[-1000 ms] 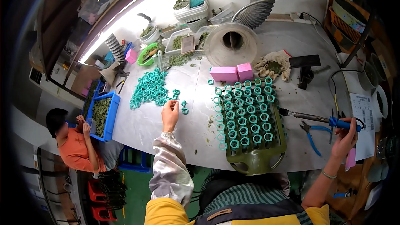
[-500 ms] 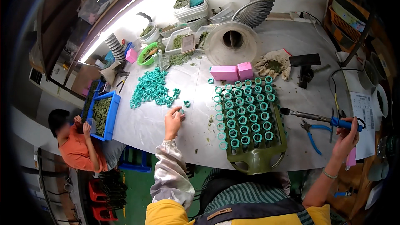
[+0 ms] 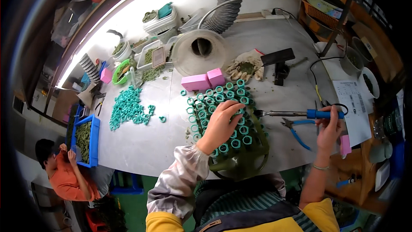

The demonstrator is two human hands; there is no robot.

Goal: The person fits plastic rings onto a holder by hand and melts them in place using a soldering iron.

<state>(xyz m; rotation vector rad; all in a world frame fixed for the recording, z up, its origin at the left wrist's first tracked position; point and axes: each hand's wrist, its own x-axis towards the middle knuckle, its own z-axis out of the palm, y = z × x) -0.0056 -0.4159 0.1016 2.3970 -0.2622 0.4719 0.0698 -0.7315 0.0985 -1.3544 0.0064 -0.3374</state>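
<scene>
My left hand [image 3: 222,122] is over an olive-green rack [image 3: 244,165] filled with rows of teal plastic rings [image 3: 235,143]. Its fingers are pinched together at the rack's right side, around what seems to be one teal ring, mostly hidden by the fingertips. In my right hand [image 3: 331,131] is a soldering iron [image 3: 283,114], gripped by its blue handle. The iron lies level, its dark tip pointing left, close to the rack's right edge. Left of the rack is a heap of loose teal rings [image 3: 127,107], with a single ring [image 3: 162,119] apart from it.
Blue-handled pliers [image 3: 296,133] lie below the iron. Behind the rack are pink blocks [image 3: 196,82], a work glove [image 3: 246,65], a black stand [image 3: 280,66] and a clear extraction hood [image 3: 201,53]. A co-worker in orange [image 3: 71,178] sits at left beside a blue crate [image 3: 93,141].
My left hand has moved right, from beside the loose rings to over the rack, and a ring at its fingertips has left the table. The iron's tip has come nearer the rack. The view has shifted.
</scene>
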